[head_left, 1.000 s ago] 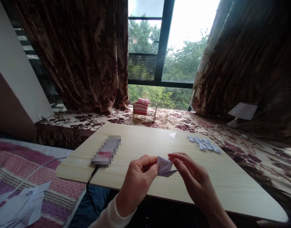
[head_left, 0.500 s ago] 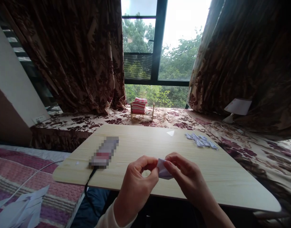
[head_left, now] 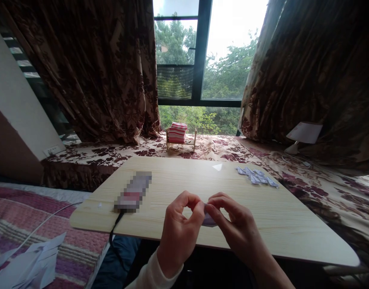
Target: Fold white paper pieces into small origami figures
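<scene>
Above the near part of the pale wooden table (head_left: pixel 160 192), a small folded piece of white paper (head_left: pixel 208 220) is pinched between both hands. My left hand (head_left: pixel 182 228) grips its upper edge with thumb and forefinger, and the fingertips cover that corner. My right hand (head_left: pixel 237 222) pinches the same edge from the other side, its thumb almost meeting the left one. Most of the paper is hidden behind the fingers; its lower part hangs below them. Toward the table's far right lies a group of small folded paper pieces (head_left: pixel 256 176).
A blurred-out phone-like object (head_left: pixel 133 192) with a black cable (head_left: pixel 116 224) lies on the table's left. Paper strips (head_left: pixel 37 261) rest on the striped bedspread. On the window ledge stand a small rack with folded red-striped cloths (head_left: pixel 177 132) and a white lamp (head_left: pixel 305 132).
My left hand has shifted slightly right and up, its fingertips now close against the right hand's. Less of the paper shows between them. The view has moved a little.
</scene>
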Action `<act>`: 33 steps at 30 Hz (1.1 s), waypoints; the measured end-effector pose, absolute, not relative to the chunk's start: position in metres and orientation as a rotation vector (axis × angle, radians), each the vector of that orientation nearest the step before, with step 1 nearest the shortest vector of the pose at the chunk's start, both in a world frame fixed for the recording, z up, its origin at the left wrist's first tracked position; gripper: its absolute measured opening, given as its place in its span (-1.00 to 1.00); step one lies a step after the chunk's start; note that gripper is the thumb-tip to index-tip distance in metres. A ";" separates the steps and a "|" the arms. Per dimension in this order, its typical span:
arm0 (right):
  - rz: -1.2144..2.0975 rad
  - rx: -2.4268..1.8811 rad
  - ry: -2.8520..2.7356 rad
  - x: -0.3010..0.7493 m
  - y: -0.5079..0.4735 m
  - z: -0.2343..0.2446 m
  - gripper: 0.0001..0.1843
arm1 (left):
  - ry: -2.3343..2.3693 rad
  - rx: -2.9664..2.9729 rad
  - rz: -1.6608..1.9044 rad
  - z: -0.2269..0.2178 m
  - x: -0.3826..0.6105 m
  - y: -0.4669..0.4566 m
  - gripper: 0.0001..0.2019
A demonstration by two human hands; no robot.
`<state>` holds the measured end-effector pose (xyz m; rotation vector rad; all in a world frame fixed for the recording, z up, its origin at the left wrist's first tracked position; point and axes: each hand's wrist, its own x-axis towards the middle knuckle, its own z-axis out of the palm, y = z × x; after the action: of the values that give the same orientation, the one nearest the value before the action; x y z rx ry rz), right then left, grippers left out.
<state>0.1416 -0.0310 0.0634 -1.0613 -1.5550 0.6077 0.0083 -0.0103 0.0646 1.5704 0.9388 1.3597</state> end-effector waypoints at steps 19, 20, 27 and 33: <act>0.614 -1.126 -1.505 0.137 -0.030 0.058 -0.77 | 0.921 1.561 1.416 0.059 0.007 -0.009 -0.83; 0.614 -1.132 -1.491 0.137 -0.030 0.058 -0.76 | 0.917 1.539 1.427 0.057 0.008 -0.009 -0.83; 0.840 -1.097 -1.284 0.144 -0.029 0.052 -0.69 | 0.843 1.364 1.273 0.054 0.006 -0.006 -0.84; 0.858 -1.045 -1.115 0.151 -0.027 0.042 -0.72 | 0.859 1.583 1.195 0.055 0.001 -0.009 -0.82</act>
<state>0.1506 -0.0271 0.0416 -1.0447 -1.1149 0.8578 0.0012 -0.0092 0.0553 1.5827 0.8588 1.1953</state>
